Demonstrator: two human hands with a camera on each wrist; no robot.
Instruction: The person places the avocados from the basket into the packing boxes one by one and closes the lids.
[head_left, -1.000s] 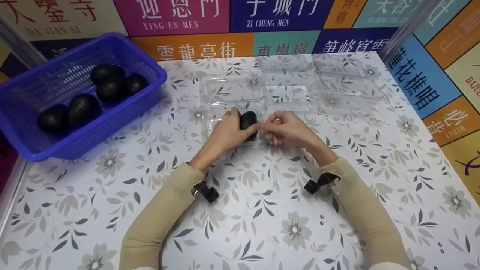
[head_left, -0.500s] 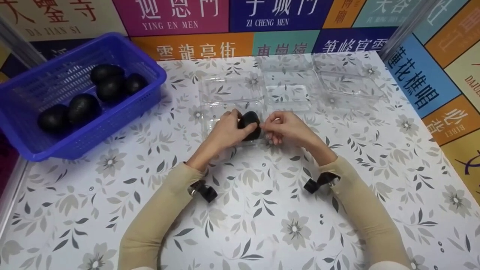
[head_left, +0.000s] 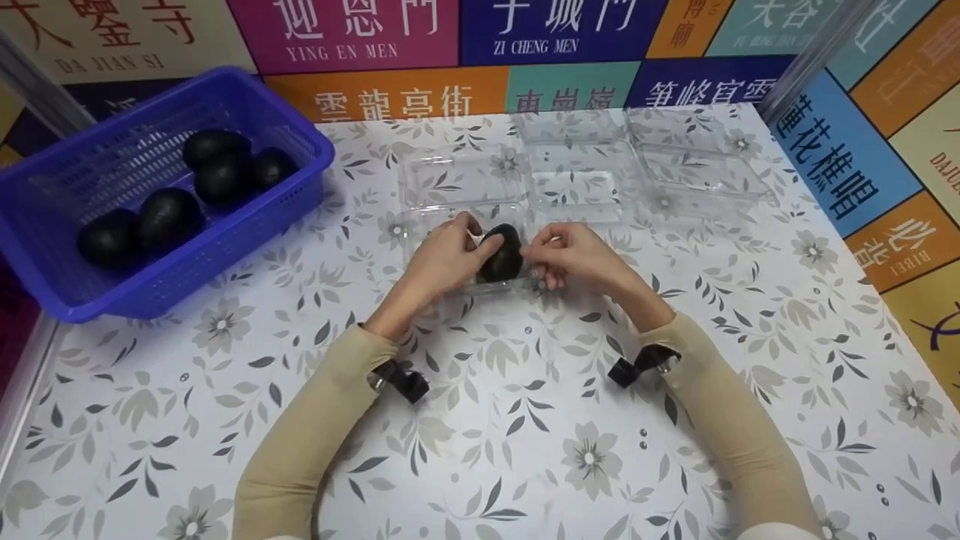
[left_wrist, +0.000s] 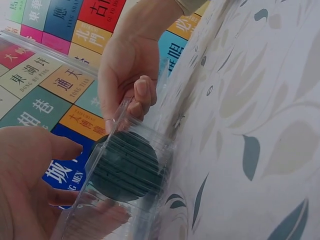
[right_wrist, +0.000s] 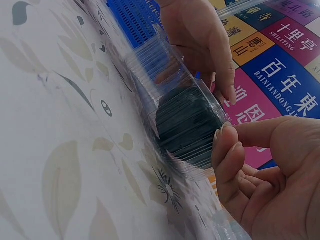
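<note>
A dark, egg-shaped avocado [head_left: 501, 259] lies in the right part of an open clear plastic clamshell box [head_left: 461, 214], seen through the ribbed wall in both wrist views. My left hand [head_left: 448, 251] is just left of it, thumb at its upper side in the head view. In the left wrist view the left thumb stands apart from the avocado [left_wrist: 125, 172], with the other fingers reaching inside the box. My right hand [head_left: 574, 255] pinches the box's right rim between thumb and fingertips, as the right wrist view shows at the thumb [right_wrist: 255, 132].
A blue plastic basket [head_left: 187, 277] with several more avocados [head_left: 169, 217] stands at the left. Behind and right of the box are more clear open boxes [head_left: 574, 180] [head_left: 705, 169]. Printed panels [head_left: 352, 37] wall the table [head_left: 525, 450] at the back and right.
The left hand has shifted a little left, and its thumb has slid from the avocado's front to its upper left. The avocado has turned slightly and shows more. The right hand has stayed put.
</note>
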